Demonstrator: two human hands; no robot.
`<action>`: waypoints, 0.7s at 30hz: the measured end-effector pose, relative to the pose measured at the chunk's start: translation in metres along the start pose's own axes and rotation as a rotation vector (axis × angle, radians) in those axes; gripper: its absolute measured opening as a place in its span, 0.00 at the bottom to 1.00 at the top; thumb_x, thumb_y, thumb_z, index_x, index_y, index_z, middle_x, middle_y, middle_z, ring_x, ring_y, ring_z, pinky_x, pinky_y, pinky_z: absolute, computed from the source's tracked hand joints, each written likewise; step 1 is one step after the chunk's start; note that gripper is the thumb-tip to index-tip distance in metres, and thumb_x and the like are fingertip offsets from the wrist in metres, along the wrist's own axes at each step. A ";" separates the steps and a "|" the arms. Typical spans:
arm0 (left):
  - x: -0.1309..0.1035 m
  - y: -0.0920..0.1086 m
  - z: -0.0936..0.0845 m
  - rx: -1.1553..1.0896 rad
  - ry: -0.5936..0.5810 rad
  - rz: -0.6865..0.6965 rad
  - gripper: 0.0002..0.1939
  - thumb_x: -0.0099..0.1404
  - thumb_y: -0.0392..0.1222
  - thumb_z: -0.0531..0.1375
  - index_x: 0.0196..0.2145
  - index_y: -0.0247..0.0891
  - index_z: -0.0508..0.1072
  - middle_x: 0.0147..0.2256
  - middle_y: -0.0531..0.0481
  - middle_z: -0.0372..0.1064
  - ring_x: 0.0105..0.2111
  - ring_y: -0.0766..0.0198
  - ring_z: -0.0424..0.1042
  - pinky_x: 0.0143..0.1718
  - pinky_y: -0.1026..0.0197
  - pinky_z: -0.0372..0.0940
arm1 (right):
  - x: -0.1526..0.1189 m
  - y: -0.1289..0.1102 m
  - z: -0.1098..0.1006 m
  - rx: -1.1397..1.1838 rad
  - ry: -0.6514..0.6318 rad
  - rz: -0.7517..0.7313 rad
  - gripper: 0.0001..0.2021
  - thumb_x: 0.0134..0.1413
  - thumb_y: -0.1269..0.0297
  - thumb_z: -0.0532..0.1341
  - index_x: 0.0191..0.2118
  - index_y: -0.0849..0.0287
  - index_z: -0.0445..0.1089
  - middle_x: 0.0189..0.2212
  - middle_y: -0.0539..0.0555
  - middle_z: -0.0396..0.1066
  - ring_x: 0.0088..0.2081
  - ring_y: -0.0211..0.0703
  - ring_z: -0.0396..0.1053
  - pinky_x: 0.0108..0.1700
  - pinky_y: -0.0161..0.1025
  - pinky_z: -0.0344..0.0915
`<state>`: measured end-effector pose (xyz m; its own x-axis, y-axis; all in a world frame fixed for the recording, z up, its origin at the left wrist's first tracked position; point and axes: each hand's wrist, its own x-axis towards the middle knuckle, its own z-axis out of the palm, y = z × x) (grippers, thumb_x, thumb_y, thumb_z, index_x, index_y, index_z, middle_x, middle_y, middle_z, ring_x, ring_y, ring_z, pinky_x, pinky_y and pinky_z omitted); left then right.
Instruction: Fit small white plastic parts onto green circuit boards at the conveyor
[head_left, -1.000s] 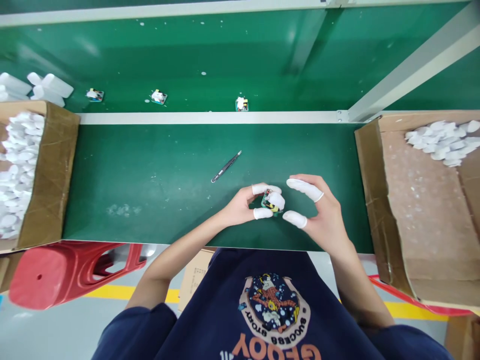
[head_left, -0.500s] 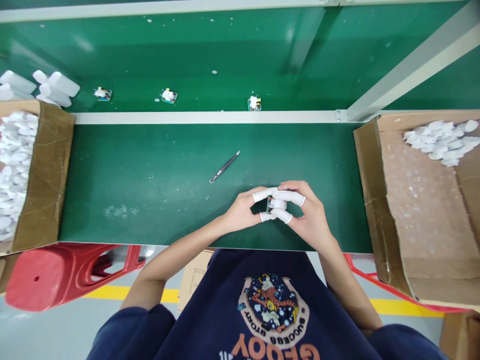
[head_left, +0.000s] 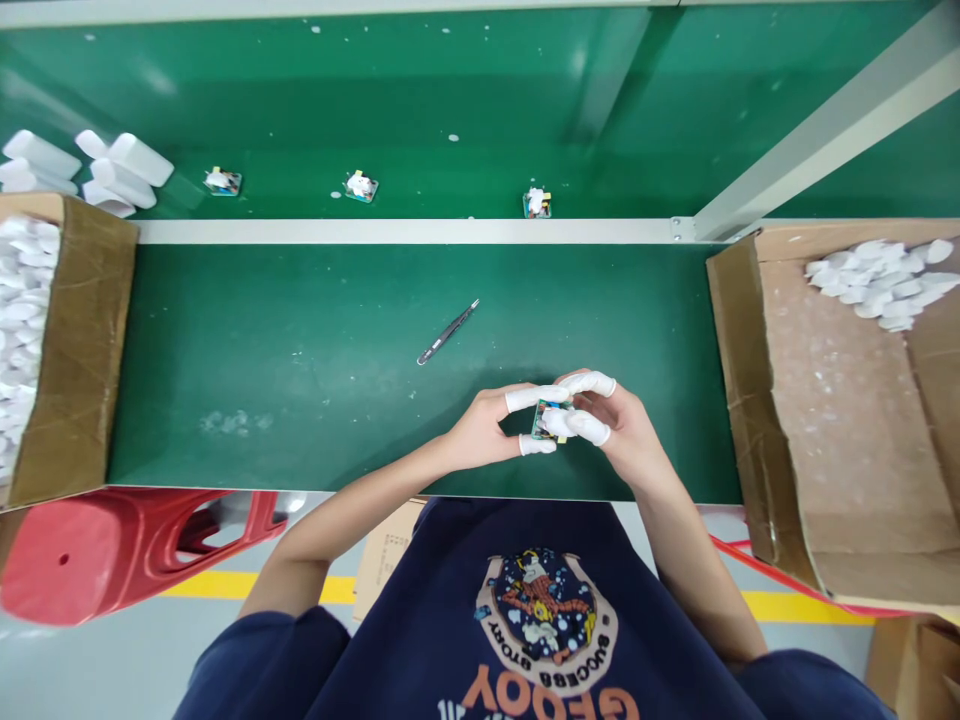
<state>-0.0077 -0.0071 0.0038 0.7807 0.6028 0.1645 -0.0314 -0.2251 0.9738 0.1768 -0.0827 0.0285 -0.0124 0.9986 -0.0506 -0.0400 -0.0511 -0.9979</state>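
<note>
At far left, a cardboard box [head_left: 84,350] held white pieces. Black tweezers [head_left: 448,332] lay on the green surface [head_left: 262,340], left of the hands. The left hand [head_left: 491,430] was partly closed, its white-covered finger and thumb gripping a small circuit board [head_left: 551,421] just above the surface. The right hand [head_left: 619,415], half-curled, touched the board's right side. At far right stood another box [head_left: 862,430], white pieces inside.

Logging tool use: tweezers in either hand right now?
No, the tweezers lie on the green bench, apart from both hands.
</note>
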 end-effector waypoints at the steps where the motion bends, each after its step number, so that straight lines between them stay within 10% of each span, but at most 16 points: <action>1: 0.000 0.000 0.000 0.005 0.001 0.009 0.28 0.55 0.46 0.68 0.53 0.43 0.70 0.44 0.45 0.74 0.43 0.57 0.74 0.47 0.57 0.67 | -0.001 -0.001 0.000 -0.017 0.010 0.006 0.13 0.55 0.53 0.63 0.42 0.54 0.67 0.42 0.55 0.69 0.43 0.45 0.70 0.47 0.45 0.70; 12: 0.003 0.007 -0.003 -0.013 -0.006 -0.083 0.26 0.55 0.47 0.68 0.52 0.43 0.72 0.44 0.45 0.74 0.44 0.57 0.73 0.48 0.56 0.66 | 0.004 0.006 -0.001 -0.013 -0.007 0.036 0.17 0.56 0.50 0.61 0.47 0.54 0.68 0.45 0.56 0.69 0.44 0.47 0.70 0.48 0.47 0.70; 21: 0.008 0.007 -0.009 -0.887 -0.056 -0.392 0.26 0.55 0.58 0.65 0.42 0.31 0.76 0.34 0.42 0.73 0.35 0.60 0.73 0.43 0.57 0.66 | 0.008 -0.026 -0.011 -0.574 -0.154 -0.263 0.28 0.54 0.59 0.65 0.60 0.46 0.59 0.58 0.58 0.61 0.58 0.54 0.60 0.57 0.56 0.62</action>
<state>-0.0074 0.0034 0.0134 0.8636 0.4700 -0.1823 -0.2041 0.6566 0.7261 0.1892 -0.0729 0.0535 -0.2195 0.9620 0.1624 0.4788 0.2512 -0.8412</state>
